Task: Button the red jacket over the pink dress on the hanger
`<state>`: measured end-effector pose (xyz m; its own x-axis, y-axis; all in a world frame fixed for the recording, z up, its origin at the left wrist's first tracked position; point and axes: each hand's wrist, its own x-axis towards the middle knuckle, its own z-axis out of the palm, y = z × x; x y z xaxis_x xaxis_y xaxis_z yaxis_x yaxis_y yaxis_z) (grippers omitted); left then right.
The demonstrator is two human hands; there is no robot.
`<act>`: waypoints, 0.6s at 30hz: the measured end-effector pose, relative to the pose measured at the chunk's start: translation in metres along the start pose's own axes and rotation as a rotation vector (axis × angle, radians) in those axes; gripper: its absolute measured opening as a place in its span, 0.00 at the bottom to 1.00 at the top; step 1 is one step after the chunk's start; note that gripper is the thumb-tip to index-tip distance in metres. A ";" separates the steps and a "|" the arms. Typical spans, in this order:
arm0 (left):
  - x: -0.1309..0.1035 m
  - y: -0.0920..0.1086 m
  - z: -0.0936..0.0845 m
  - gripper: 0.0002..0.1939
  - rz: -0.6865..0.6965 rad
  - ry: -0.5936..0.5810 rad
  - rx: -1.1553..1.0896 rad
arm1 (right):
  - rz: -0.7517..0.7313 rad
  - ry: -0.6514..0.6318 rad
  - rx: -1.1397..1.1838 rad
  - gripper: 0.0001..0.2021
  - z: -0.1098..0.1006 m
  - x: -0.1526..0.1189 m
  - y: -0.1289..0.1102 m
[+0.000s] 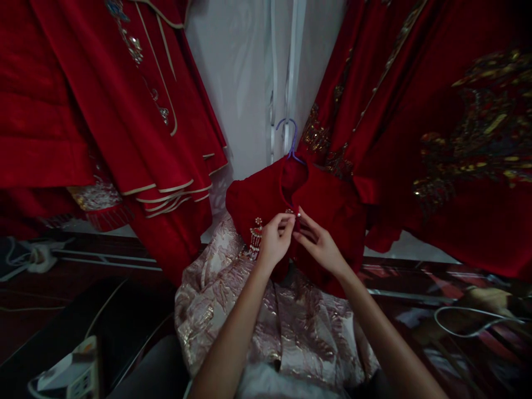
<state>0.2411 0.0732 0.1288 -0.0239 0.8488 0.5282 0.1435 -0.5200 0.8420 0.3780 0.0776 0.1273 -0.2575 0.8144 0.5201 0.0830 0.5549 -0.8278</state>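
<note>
A red jacket [328, 194] with a stand collar lies spread over pale brocade fabric [224, 293] in front of me. A purple hanger [293, 145] sticks out of its neck opening. Both my hands are at the front edge just below the collar. My left hand [277, 235] pinches the left front edge. Opposite it, my right hand [318, 241] has thumb and fingers closed on the right edge, near a small pearl-like bead [298, 214]. A beaded tassel ornament [255, 238] decorates the jacket's left front.
Red garments with pale piping [166, 138] hang at the left, and embroidered red ones [415, 111] at the right. Behind is a white panel [236, 72]. A power strip [75, 368] sits lower left; a white cable [469, 321] loops at lower right.
</note>
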 end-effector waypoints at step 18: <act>-0.013 -0.035 0.026 0.26 -0.279 -0.125 -0.107 | 0.083 -0.063 -0.850 0.17 -0.080 -0.013 -0.035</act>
<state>0.2624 0.0832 0.0898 0.0746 0.9619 0.2632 0.0438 -0.2668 0.9628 0.4554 0.0615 0.1661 -0.2694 0.8611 0.4312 0.7913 0.4531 -0.4104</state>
